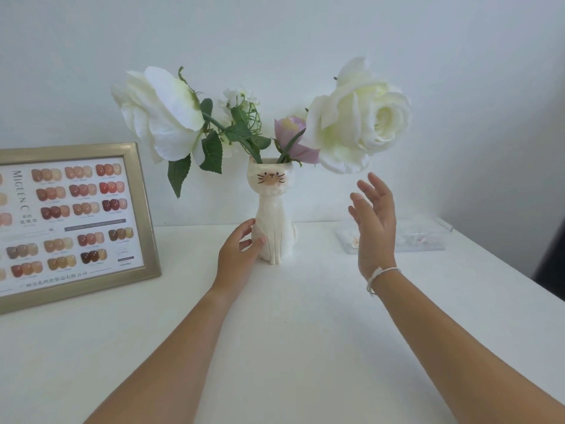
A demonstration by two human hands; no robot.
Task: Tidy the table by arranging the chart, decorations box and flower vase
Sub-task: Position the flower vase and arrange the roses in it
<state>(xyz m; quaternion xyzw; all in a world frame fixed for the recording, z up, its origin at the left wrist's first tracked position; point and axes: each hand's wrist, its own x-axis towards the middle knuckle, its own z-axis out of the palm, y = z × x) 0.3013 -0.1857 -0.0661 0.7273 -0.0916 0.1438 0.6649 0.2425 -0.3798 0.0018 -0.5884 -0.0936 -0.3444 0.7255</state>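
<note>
Two bare forearms reach up from six o'clock across a plain white matte table (290, 316) that fills the lower half of the view and meets a bare, pale white wall (275, 32) along its far edge; at three o'clock the tabletop ends at a slanting edge with a dark gap beyond. At the centre stands a white ceramic cat-shaped flower vase (273, 215), upright near the wall, holding two large white fabric roses (357, 120), a small lilac bloom and green leaves. The left hand (238, 249) rests against the vase's lower left side, thumb and fingertips touching it in a loose, partly open curl rather than a full clasp. The right hand (373, 221), a white string bracelet (377, 278) at its wrist, hovers in the air toward two o'clock of the vase, fingers spread wide and holding nothing. At nine o'clock a gold-framed nail colour chart (79, 221) leans upright on the table, cut off by the view's left edge. At three o'clock, just by the wall, lies a clear plastic decorations box (419, 238), partly hidden behind the right hand, its contents too faint to make out.
</note>
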